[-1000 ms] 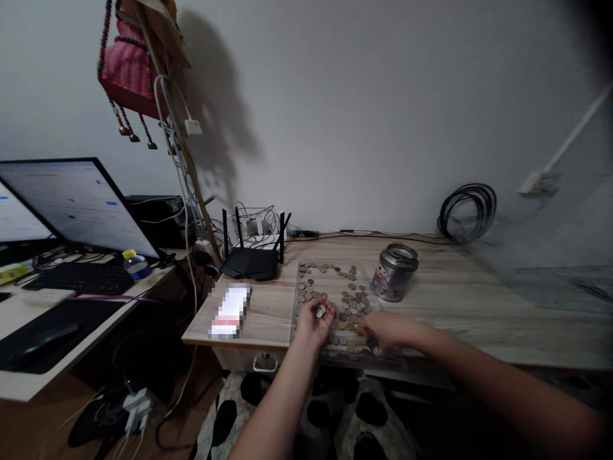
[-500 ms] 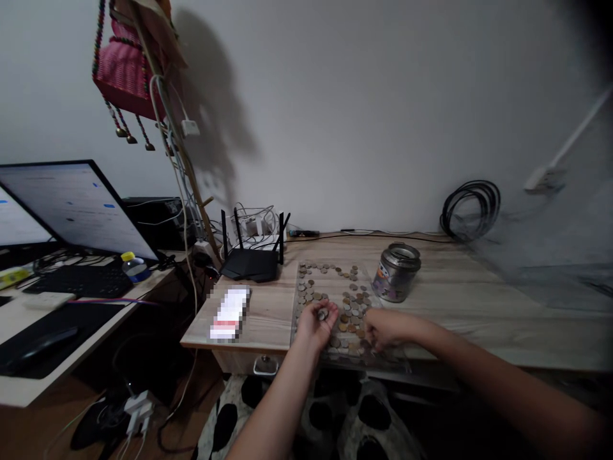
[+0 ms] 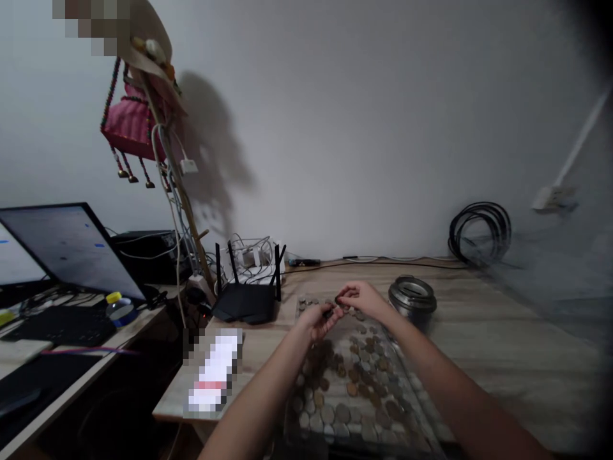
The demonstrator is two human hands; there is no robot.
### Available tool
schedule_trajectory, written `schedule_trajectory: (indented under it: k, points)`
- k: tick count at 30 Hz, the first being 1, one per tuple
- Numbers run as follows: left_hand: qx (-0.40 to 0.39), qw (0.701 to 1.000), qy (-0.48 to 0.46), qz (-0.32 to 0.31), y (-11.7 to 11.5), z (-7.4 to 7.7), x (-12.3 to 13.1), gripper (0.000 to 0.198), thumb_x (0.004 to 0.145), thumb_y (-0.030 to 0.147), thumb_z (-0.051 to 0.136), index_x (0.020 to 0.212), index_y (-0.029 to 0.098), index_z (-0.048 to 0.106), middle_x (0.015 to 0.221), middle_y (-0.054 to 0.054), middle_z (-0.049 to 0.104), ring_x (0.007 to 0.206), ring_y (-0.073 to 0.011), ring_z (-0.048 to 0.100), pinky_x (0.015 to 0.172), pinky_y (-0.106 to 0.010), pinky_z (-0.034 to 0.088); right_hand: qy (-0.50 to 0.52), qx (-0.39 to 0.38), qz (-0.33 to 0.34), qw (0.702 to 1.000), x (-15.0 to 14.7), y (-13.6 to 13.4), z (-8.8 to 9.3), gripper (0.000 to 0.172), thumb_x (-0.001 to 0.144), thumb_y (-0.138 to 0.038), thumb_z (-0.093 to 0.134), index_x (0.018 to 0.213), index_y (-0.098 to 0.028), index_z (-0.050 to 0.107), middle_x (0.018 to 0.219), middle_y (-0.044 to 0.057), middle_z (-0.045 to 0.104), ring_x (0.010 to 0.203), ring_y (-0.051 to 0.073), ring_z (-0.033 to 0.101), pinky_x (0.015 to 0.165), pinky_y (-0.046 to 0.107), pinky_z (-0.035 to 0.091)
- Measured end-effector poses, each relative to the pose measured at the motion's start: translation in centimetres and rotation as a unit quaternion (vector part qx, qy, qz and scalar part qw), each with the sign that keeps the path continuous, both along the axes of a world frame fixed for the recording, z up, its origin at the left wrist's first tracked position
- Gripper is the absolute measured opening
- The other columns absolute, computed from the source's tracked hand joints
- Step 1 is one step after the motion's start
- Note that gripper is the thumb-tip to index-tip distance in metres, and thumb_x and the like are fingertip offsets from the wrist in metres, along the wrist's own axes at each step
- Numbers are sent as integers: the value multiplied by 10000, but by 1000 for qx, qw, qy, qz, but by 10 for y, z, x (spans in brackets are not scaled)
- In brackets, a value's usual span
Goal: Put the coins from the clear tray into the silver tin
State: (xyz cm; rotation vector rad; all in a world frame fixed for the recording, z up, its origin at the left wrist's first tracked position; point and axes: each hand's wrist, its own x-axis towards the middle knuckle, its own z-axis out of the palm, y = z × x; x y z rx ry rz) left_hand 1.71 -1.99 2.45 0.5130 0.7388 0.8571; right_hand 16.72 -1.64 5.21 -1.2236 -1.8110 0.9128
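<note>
left of the tin [image 3: 412, 299], the right hand [image 3: 364, 300] pinches a coin [image 3: 338, 300] at the loosely cupped, open left hand [image 3: 315, 321], seemingly passing it across; that calls for a steady palm

Dim light leaves the plain pale wall [image 3: 359, 147] greyish, and I see a soft shadow [image 3: 208, 128] falling across it beside a slanting wooden stand [image 3: 190, 214]. Below runs a wood-grain table [image 3: 507, 358]; to its left stands another pale-topped desk [image 3: 129, 332], its underside lost in darkness.
</note>
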Motion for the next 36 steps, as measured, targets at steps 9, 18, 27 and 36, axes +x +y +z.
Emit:
schedule_trajectory:
  k: [9, 18, 27, 36]
  points:
    - [174, 967, 100, -155, 40, -22, -11, 217, 752, 364, 513, 780, 149, 524, 422, 88, 342, 299, -5, 169, 318, -136, 43, -77, 210, -171, 959, 11, -1, -8, 224, 748, -355, 474, 783, -193, 626, 781, 47, 652, 730, 162, 566, 661, 273, 418]
    - [29, 995, 23, -95, 37, -22, -10, 74, 695, 198, 466, 744, 141, 473, 474, 61, 377, 330, -16, 239, 340, -139, 94, -288, 178, -467, 817, 116, -40, 24, 207, 717, -354, 487, 763, -234, 649, 752, 72, 627, 703, 223, 529, 580, 318, 318]
    - [105, 989, 88, -61, 30, -22, -7, 186, 642, 163, 589, 810, 143, 511, 643, 10, 555, 396, -15, 362, 354, -131, 116, -261, 254, -468, 805, 95, -37, 26, 258, 762, -336, 441, 865, -215, 644, 850, 81, 644, 878, 262, 512, 745, 390, 313]
    - [159, 967, 132, -146, 24, -16, -7, 280, 639, 385, 626, 700, 136, 511, 472, 74, 403, 335, 11, 230, 359, -158, 23, -189, 186, -83, 960, -2, -16, -16, 244, 742, -330, 489, 916, -212, 612, 793, 27, 618, 653, 131, 512, 576, 230, 346]
